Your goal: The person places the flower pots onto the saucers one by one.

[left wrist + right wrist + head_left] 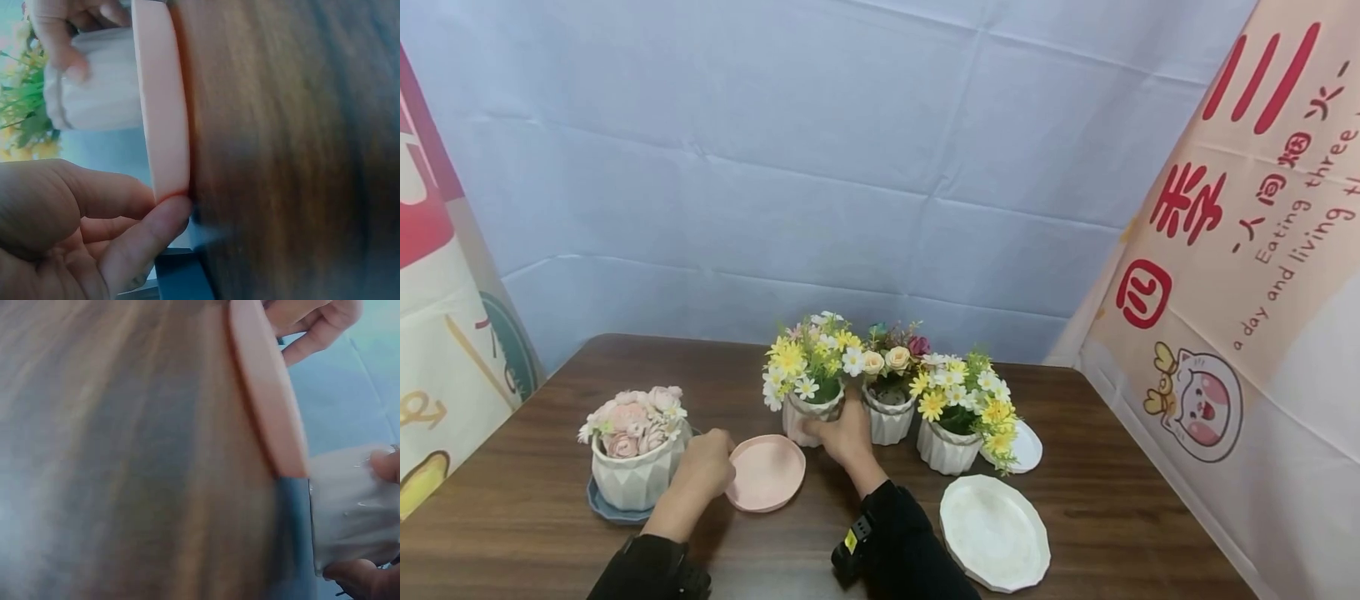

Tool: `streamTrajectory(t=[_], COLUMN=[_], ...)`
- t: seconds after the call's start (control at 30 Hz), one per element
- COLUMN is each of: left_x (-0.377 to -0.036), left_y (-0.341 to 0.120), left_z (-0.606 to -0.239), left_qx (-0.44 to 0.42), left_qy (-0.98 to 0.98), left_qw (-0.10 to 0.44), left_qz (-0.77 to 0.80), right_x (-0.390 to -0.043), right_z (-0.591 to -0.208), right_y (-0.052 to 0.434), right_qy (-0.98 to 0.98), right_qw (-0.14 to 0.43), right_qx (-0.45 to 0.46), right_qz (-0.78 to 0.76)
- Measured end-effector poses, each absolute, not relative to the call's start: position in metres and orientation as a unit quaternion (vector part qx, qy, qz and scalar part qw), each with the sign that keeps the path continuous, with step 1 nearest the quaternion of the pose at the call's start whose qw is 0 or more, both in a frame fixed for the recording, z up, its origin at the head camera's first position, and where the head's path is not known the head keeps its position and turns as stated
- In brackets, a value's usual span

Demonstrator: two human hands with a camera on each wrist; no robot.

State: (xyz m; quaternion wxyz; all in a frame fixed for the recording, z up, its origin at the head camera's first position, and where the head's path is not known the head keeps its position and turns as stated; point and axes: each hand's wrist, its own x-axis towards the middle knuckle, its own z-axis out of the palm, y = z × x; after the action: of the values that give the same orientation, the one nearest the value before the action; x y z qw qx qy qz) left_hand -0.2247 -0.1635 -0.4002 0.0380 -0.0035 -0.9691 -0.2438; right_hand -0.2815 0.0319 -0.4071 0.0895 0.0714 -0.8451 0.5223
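My left hand (703, 465) pinches the left edge of a round pink saucer (767, 472) between thumb and fingers; the left wrist view shows the thumb tip on the saucer's rim (165, 106). With my right hand (847, 433) I grip a white ribbed flowerpot (808, 412) that holds yellow and white daisies (812, 358). This pot stands upright just behind the saucer. In the right wrist view, fingers and thumb lie on opposite sides of the pot (353, 509). Whether its base touches the tabletop cannot be made out.
At the left, a faceted white pot (636, 475) of pink flowers sits on a blue saucer (601, 507). Right of my hand stand a pot with roses (891, 421) and another daisy pot (947, 450). Two white saucers, a small one (1026, 448) and a larger one (996, 533), lie farther right.
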Motion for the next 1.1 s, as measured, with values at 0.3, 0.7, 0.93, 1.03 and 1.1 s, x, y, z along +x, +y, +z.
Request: streamTrajectory(t=[0.3, 0.7, 0.93, 1.03, 1.1], left_x=[-0.222, -0.222, -0.223, -0.223, -0.223], left_y=[-0.162, -0.163, -0.164, -0.165, -0.165], left_z=[-0.398, -0.400, -0.399, -0.400, -0.400], left_qx=[-0.007, -0.005, -0.007, -0.006, -0.006], left_qy=[-0.967, -0.965, -0.964, -0.965, -0.965], left_qw=[0.029, 0.030, 0.032, 0.030, 0.029], left_qz=[-0.254, -0.259, -0.263, -0.262, -0.261], right_x=[-0.279, -0.274, -0.269, -0.265, -0.263], right_z=[-0.392, -0.392, -0.395, -0.395, -0.396], right_y=[0.031, 0.032, 0.034, 0.034, 0.034], right_qy=[-0.843, -0.846, -0.849, -0.851, -0.850], right_qw=[0.097, 0.100, 0.100, 0.098, 0.096], right_qx=[0.077, 0.087, 0.102, 0.107, 0.111], right_qz=[0.524, 0.516, 0.509, 0.505, 0.505])
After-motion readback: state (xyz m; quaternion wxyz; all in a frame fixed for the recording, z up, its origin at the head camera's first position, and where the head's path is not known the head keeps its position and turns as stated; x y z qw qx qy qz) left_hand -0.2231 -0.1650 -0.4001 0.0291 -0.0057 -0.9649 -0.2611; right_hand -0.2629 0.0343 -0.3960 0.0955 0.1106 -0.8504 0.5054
